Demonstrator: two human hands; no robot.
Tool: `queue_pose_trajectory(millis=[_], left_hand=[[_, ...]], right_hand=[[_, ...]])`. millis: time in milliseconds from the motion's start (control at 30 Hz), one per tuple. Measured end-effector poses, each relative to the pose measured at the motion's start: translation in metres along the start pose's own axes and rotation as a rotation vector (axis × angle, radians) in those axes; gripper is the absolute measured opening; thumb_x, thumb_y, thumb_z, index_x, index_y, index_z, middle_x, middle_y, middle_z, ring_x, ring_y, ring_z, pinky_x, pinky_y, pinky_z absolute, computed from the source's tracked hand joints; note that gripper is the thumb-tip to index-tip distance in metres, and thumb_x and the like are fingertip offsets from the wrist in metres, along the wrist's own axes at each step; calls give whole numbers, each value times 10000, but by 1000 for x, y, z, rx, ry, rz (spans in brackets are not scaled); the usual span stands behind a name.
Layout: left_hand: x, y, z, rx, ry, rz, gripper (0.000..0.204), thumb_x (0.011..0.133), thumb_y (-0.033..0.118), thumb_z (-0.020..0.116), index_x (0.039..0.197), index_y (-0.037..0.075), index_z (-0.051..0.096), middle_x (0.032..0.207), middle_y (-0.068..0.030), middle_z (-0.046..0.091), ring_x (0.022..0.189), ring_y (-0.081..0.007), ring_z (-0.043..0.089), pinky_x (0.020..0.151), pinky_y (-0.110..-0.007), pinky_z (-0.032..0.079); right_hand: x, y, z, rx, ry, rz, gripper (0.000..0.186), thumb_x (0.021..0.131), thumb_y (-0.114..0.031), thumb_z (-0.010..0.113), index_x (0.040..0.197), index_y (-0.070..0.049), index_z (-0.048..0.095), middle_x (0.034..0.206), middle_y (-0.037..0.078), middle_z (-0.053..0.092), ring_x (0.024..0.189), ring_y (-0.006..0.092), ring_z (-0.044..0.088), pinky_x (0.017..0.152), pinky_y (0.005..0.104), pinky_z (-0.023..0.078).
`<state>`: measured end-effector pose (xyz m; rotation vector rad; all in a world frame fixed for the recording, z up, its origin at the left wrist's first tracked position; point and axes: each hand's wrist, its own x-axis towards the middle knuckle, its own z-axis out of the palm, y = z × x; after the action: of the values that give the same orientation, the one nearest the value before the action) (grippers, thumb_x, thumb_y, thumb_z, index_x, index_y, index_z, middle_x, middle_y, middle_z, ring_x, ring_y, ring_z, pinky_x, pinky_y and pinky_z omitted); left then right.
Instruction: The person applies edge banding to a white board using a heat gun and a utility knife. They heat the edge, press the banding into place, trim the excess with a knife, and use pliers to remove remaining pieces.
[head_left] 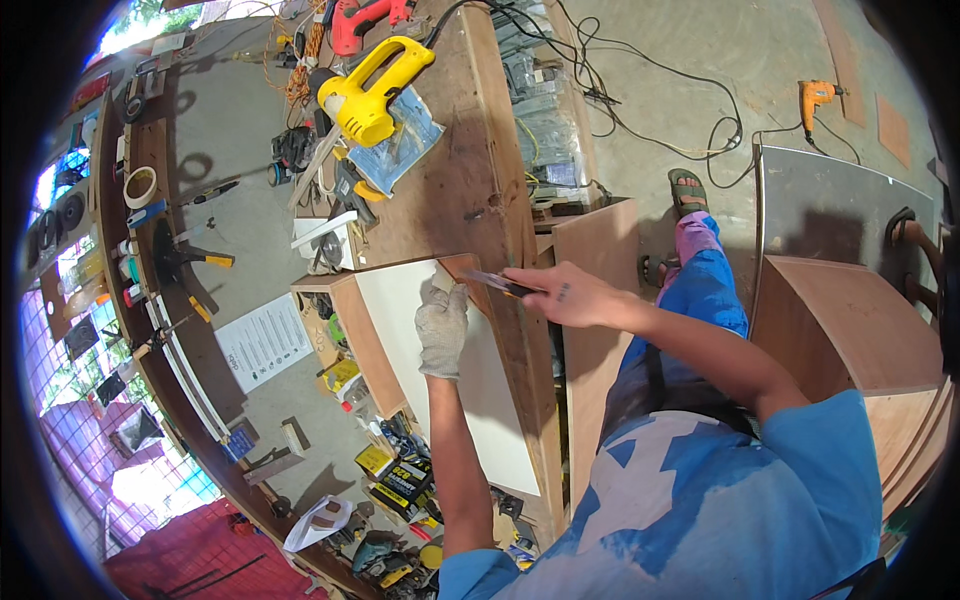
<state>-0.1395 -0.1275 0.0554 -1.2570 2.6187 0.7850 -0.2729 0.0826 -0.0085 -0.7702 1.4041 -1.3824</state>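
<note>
My left hand (440,328), in a pale knitted work glove, is closed over a white panel (492,412) near its far end. A small tan piece (443,278) sticks out from its fingers; its kind is unclear. My bare right hand (572,295) grips a knife (512,287) with a black handle. The flat grey blade is smeared and points left toward the gloved fingers, above the panel's far right corner. Brown wood shows beside the blade. The panel lies along the wooden workbench (440,215), partly over its left edge.
A yellow power tool (372,100) rests on a blue sheet (405,140) on the bench, with a red tool (362,25) behind. An orange drill (815,100) and black cords (680,150) lie on the floor. Wooden cabinets (840,320) stand right; another person's foot shows at the far right edge.
</note>
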Motion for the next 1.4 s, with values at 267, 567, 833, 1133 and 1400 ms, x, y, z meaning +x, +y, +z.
queue_pose_trajectory(millis=[267,567,833,1133,1400], left_hand=[[1,3,0,9,49,51,279,954,267,655,1032,1,619,725,-56,635,640,-152,574,612,-321,480],[3,-5,-10,-138,-54,-41,238,945,218,676,978,-18,688,764,-46,661,660,-125,562,629,-301,465],[-2,4,-20,-253,-54,-215,255,925,258,716,928,5,685,679,15,552,624,-79,464,590,-276,405],[0,-1,-19,-234,-33,-207,246,923,274,723,843,41,703,671,37,549,581,-71,434,545,-272,379],[5,-21,-20,-284,-94,-201,234,926,236,718,1032,30,687,743,62,559,628,-46,430,558,-235,350]], right_hand=[[56,9,21,-100,53,-129,530,923,-157,557,1440,-65,487,810,274,644,696,371,628,703,408,491],[-2,16,33,-80,-148,57,552,899,-135,531,1441,-55,467,835,268,666,759,439,650,737,510,504],[-65,12,17,-157,-245,73,539,916,-158,564,1447,-126,475,826,253,663,764,440,650,708,499,501],[30,-7,20,27,56,25,508,913,-159,558,1414,-86,512,875,263,668,787,443,650,727,474,506],[40,12,42,-5,36,-22,521,942,-150,548,1446,-52,462,822,292,650,706,414,642,694,428,502]])
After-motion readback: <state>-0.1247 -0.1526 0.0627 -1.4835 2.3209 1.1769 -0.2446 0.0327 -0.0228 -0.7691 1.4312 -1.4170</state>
